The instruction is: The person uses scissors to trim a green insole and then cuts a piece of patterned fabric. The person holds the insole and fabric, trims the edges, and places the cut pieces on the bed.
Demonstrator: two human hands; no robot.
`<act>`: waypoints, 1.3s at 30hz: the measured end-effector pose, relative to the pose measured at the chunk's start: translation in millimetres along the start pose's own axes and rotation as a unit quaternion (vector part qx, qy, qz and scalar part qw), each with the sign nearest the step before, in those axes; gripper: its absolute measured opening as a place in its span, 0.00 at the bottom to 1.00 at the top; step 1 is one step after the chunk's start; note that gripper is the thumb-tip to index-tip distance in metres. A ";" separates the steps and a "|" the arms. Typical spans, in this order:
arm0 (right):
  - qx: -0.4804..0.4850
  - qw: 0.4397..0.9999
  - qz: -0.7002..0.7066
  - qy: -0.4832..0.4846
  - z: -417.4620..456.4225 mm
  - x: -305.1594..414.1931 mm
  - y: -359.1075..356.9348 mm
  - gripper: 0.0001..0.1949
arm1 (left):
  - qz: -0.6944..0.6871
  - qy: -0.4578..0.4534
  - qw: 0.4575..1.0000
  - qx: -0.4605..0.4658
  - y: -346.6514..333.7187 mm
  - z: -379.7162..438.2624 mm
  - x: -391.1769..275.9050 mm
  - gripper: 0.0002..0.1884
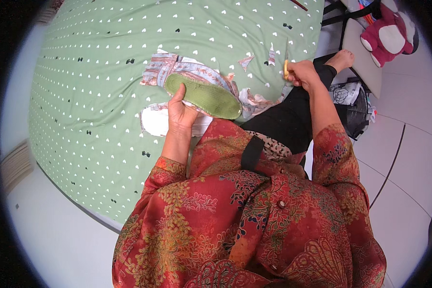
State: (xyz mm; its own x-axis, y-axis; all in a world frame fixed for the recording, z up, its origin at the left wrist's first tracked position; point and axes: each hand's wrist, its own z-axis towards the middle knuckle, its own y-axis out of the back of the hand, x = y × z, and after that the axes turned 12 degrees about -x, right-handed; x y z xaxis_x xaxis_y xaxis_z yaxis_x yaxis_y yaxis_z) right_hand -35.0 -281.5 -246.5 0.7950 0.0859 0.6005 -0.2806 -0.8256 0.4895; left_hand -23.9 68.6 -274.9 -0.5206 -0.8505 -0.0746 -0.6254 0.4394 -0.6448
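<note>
My left hand (181, 109) grips a green shoe sole (203, 96), its thumb pressed on the upper face. Patterned blue-and-brown fabric (158, 70) spreads from behind the sole's far side; whether it is joined to the sole I cannot tell. Under my left wrist lies a white sole-shaped piece (154, 120) with a strip of the same print at its edge. Out to the right, over my knee, my right hand (302, 73) holds scissors (286, 70) by their yellow handles, with the thin blades pointing away from me.
Small fabric scraps (245, 63) and a crumpled piece of cloth (255, 102) lie on the green heart-print bedsheet (104, 90). Right of the bed are a chair (363, 61) with a red plush toy (388, 37) and a black bin (356, 115) on the tiled floor.
</note>
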 end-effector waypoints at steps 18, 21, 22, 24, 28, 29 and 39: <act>0.174 0.946 0.253 0.107 -183.1 -40.0 9.7 0.18 | 0.068 0.039 0.961 0.266 -83.9 -76.4 -32.5 0.17; 0.124 0.956 0.203 0.171 -205.5 -37.0 22.6 0.18 | 0.086 0.023 0.957 0.278 -95.2 -89.6 -32.6 0.17; 0.111 0.957 0.185 0.193 -211.9 -34.4 27.4 0.18 | 0.094 0.016 0.955 0.279 -99.4 -95.2 -32.3 0.17; 0.124 0.952 0.196 0.202 -224.0 -30.0 34.9 0.15 | 0.099 0.017 0.951 0.293 -100.0 -97.2 -36.3 0.18; 0.023 0.984 0.075 0.162 -239.2 -30.0 38.1 0.09 | 0.079 0.020 0.946 0.314 -91.9 -93.4 -56.7 0.19; 0.007 0.982 0.042 0.184 -239.6 -38.7 34.2 0.09 | 0.072 0.013 0.947 0.313 -89.4 -93.4 -62.1 0.19; -0.175 0.897 -0.232 0.333 -241.2 -87.1 18.6 0.10 | 0.066 -0.086 0.949 0.297 -72.7 -100.9 -117.9 0.21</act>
State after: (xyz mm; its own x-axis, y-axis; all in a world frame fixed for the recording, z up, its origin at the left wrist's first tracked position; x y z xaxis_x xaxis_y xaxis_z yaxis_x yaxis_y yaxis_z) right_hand -239.2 -169.9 -137.2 0.4051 0.7858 0.4673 -0.2465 -0.3983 0.8835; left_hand 24.3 166.1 -142.5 -0.4374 -0.8563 -0.2748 -0.0962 0.3484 -0.9324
